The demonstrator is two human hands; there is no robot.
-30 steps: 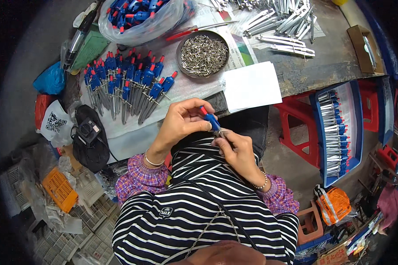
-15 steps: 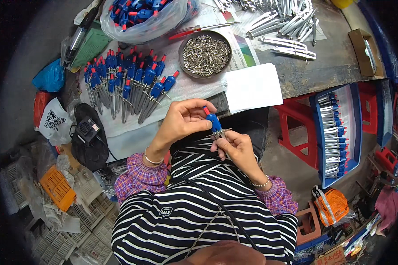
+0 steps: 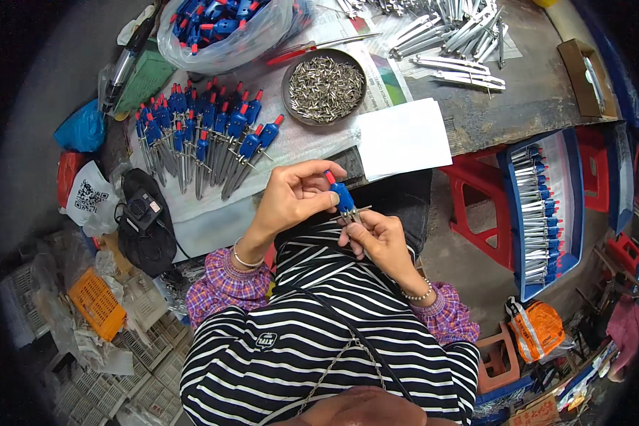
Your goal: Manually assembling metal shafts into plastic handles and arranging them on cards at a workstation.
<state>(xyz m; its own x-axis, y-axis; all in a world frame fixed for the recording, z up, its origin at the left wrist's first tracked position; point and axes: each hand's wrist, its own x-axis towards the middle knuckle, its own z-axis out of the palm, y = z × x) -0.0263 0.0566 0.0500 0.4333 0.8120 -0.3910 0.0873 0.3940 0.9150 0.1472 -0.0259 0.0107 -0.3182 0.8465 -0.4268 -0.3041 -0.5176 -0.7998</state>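
A drawing compass with a blue head, a red tip and metal legs (image 3: 343,201) is held between my two hands above my lap. My left hand (image 3: 291,200) pinches the blue head between thumb and fingers. Lower down, my right hand (image 3: 378,240) is closed round the metal legs, whose ends are hidden in its fingers. A thin metal pin sticks out sideways just below the head. On the table to the left lie several similar compasses (image 3: 213,128) in a fanned pile, blue heads pointing away from me.
A round bowl of small metal pins (image 3: 326,86) stands beyond my hands, beside white paper (image 3: 405,140). A plastic bag of blue heads (image 3: 220,44) is at the far left; metal compass legs (image 3: 454,35) lie far right. At the right, a blue tray (image 3: 575,213) holds several compasses near red stools (image 3: 479,213).
Both hands keep the same grip on the compass, with hardly any movement. The view has shifted very slightly.
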